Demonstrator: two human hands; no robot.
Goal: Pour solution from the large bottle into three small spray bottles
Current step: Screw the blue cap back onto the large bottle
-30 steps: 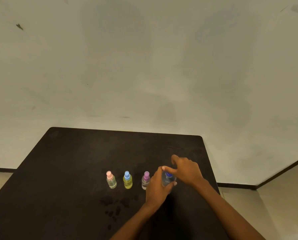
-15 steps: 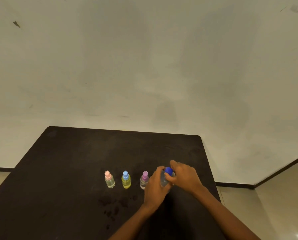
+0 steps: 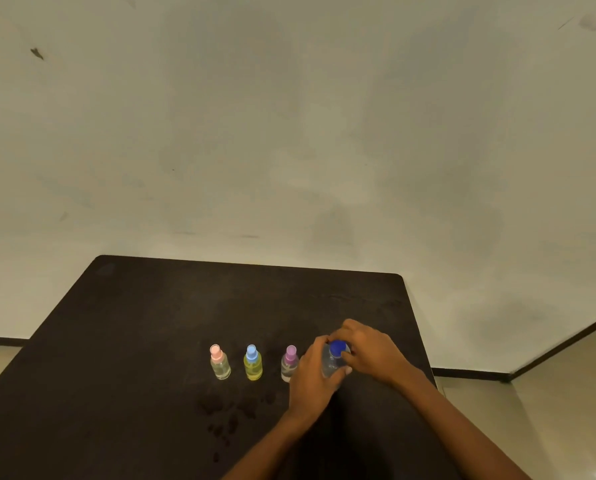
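Three small spray bottles stand in a row on the dark table [image 3: 151, 323]: one with a pink cap [image 3: 219, 362], a yellow one with a light blue cap [image 3: 252, 363], and one with a purple cap [image 3: 289, 362]. To their right stands the large clear bottle [image 3: 331, 364] with a dark blue cap [image 3: 337, 348]. My left hand [image 3: 313, 375] grips the large bottle's body. My right hand [image 3: 371, 351] pinches the blue cap with its fingertips. The lower part of the large bottle is hidden behind my left hand.
Wet spots [image 3: 227, 414] mark the table just in front of the small bottles. The table's right edge [image 3: 417, 327] runs close to my right hand, with floor [image 3: 549, 410] beyond it. A pale wall [image 3: 289, 133] rises behind the table.
My right hand has come down from above the bottle, index finger no longer stretched out, and now pinches the blue cap. My left hand stays wrapped round the bottle.
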